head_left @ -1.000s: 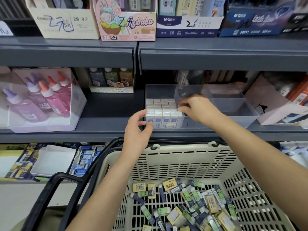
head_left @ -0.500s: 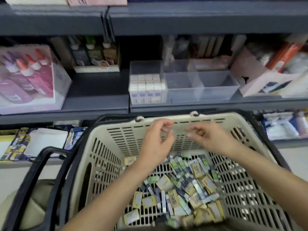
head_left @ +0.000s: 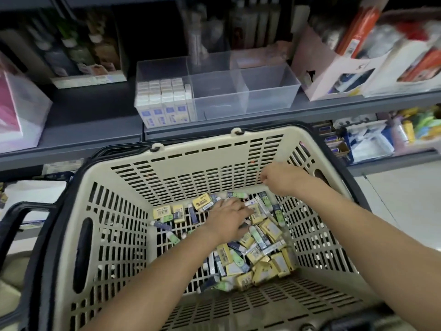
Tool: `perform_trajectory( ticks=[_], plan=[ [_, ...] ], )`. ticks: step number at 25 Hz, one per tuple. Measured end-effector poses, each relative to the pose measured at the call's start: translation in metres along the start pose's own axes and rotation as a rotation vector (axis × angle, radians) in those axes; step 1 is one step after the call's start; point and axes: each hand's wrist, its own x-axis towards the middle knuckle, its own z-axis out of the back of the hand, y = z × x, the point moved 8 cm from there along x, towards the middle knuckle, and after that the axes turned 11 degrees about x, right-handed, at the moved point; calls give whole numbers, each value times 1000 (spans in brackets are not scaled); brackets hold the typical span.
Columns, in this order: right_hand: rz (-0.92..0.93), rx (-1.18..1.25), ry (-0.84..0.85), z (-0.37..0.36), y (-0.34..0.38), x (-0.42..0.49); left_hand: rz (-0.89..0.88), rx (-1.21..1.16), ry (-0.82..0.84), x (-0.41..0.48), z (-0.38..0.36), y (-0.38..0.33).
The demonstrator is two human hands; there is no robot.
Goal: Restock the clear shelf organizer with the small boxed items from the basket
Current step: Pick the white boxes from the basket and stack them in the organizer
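**Left hand in the pile, nothing lifted yet**

- Left hand (head_left: pixel 226 220): palm down on the small boxed items (head_left: pixel 262 254), fingers fairly straight and spread across them. It is touching them, with no box closed in as far as I can see. Reads as raking or sorting for a pick.
- Right hand (head_left: pixel 280 180): hovering near the basket's far right corner with fingers curled under. Only the back of the hand shows, so I can't tell if it holds anything.
- Stock: a loose jumble of yellow, navy and green boxes on the floor of the beige slotted basket (head_left: pixel 167 168), mostly in its right half. The random orientation is probably why the hand goes in flat first.
- Basket: its far rim sits just under the front edge of the grey shelf (head_left: pixel 95 120) — likely parked there to keep the carry short.
- Clear shelf organizer (head_left: pixel 269 91): at the shelf's front edge. The left compartment is packed with upright white-and-blue boxes (head_left: pixel 164 101); the middle and right compartments are bare.
- Judgement: the middle bay is probably next — most of the restock is not yet done.
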Motion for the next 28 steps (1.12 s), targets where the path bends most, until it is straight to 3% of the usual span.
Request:
perform_trajectory(
  ticks=[3, 9, 15, 20, 28],
  plan=[
    [-24, -63, 41, -20, -4, 5, 47, -12, -29, -20, -6, 18],
    [-57, 34, 310, -96, -9, 9, 250, -108, 153, -66, -23, 71],
    [-34, 286, 347, -122, 3, 9, 333, -383, -75, -58, -4, 64],
    [3, 289, 324, -130, 10, 10, 181, -335, 38, -47, -15, 29],
    [62, 270, 360, -140, 22, 13, 341, -414, 143, -49, -30, 37]
  ],
)
